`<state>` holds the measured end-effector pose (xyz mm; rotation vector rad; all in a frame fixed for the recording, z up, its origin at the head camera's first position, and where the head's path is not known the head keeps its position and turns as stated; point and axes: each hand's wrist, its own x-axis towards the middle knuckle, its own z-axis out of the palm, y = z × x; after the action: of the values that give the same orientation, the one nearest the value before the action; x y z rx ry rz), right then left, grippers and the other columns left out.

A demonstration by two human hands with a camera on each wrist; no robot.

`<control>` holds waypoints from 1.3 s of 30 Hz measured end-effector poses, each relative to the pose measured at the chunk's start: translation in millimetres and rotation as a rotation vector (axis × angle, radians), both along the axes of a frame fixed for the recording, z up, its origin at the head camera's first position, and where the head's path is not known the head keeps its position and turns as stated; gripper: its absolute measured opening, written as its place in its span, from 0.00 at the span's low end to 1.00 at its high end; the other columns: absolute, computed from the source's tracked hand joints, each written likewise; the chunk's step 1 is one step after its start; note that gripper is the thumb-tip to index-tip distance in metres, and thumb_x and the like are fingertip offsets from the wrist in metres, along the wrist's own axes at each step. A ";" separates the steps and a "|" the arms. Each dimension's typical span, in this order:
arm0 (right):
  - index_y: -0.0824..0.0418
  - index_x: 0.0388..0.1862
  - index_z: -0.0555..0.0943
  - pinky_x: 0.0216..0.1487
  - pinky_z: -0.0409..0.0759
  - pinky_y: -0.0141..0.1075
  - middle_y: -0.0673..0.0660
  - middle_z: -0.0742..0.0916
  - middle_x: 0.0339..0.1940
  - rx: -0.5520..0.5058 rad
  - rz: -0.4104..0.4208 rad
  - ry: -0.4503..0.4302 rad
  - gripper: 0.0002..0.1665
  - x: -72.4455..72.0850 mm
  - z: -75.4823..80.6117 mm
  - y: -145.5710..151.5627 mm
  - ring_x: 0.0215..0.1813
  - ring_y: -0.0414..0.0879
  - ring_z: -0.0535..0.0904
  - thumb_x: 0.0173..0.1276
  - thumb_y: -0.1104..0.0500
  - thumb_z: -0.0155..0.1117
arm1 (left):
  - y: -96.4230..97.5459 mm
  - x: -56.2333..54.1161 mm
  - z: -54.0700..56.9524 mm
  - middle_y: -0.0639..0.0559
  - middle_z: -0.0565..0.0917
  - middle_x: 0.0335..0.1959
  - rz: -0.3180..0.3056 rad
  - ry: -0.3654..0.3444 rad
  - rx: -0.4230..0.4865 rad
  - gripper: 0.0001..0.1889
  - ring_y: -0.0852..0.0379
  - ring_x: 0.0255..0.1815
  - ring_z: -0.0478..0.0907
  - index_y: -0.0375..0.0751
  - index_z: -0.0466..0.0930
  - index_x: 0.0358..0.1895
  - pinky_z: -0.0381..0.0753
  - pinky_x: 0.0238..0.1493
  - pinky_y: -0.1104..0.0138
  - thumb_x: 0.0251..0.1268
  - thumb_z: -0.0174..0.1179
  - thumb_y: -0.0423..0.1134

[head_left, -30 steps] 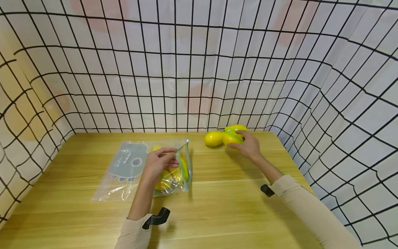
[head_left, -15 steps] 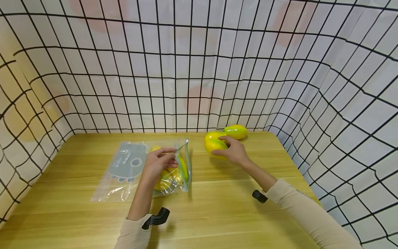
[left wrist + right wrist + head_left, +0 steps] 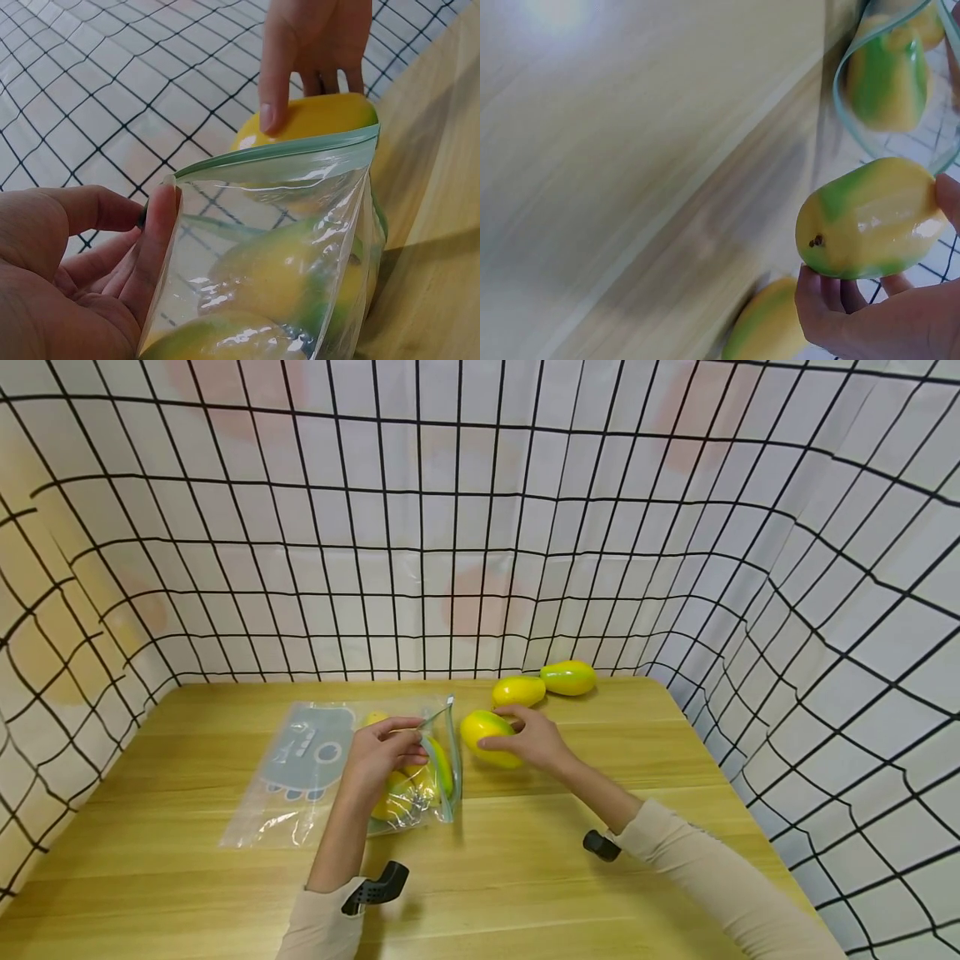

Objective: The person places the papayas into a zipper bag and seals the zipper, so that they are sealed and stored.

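Note:
My left hand (image 3: 382, 756) pinches the rim of a clear zip bag (image 3: 455, 747), whose mouth stands open to the right. Several yellow-green mangoes (image 3: 259, 274) lie inside the bag, seen through the plastic. In my right hand (image 3: 538, 742) is another glossy mango (image 3: 866, 221), gripped between thumb and fingers just right of the bag's mouth. In the left wrist view that mango shows behind the green zip strip (image 3: 281, 154). Two more mangoes, one (image 3: 519, 692) nearer and one (image 3: 570, 677) farther right, sit at the back of the table.
The wooden table (image 3: 480, 877) is bounded at the back and sides by a black mesh net (image 3: 423, 547) over a pale printed sheet. A grey-blue cartoon print (image 3: 307, 752) covers the flat left part of the bag. Dark wrist cameras (image 3: 382, 885) sit at both cuffs.
My right hand has carried one mango from the back-right group leftward and nearer, up to the bag's mouth. My left hand has stayed on the bag's rim.

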<state>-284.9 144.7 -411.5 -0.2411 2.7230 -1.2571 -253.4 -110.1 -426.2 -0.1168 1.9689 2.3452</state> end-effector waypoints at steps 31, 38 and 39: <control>0.60 0.66 0.79 0.56 0.85 0.45 0.61 0.84 0.63 -0.089 -0.007 -0.119 0.41 7.5 -9.7 -39.8 0.53 0.52 0.86 0.59 0.38 0.75 | 0.8 1.0 0.5 0.47 0.87 0.27 -0.011 -0.007 0.012 0.15 0.55 0.27 0.86 0.28 0.82 0.56 0.91 0.36 0.65 0.69 0.60 0.29; 0.61 0.68 0.76 0.56 0.85 0.45 0.62 0.84 0.62 -0.119 0.004 -0.158 0.43 9.3 -8.5 -40.7 0.54 0.52 0.86 0.60 0.41 0.76 | 1.0 1.0 0.2 0.47 0.87 0.27 -0.007 -0.002 0.019 0.15 0.55 0.27 0.86 0.28 0.81 0.56 0.91 0.36 0.65 0.69 0.60 0.29; 0.60 0.69 0.75 0.56 0.85 0.45 0.62 0.84 0.62 -0.127 0.008 -0.168 0.43 9.4 -8.2 -40.5 0.54 0.52 0.86 0.60 0.42 0.77 | 1.0 0.9 0.2 0.47 0.87 0.27 -0.008 -0.002 0.018 0.15 0.55 0.27 0.86 0.27 0.81 0.56 0.91 0.36 0.65 0.69 0.60 0.29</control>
<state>-275.4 104.2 -419.7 -0.1507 2.5033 -1.3831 -252.5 -109.1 -426.0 -0.1101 1.9426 2.3568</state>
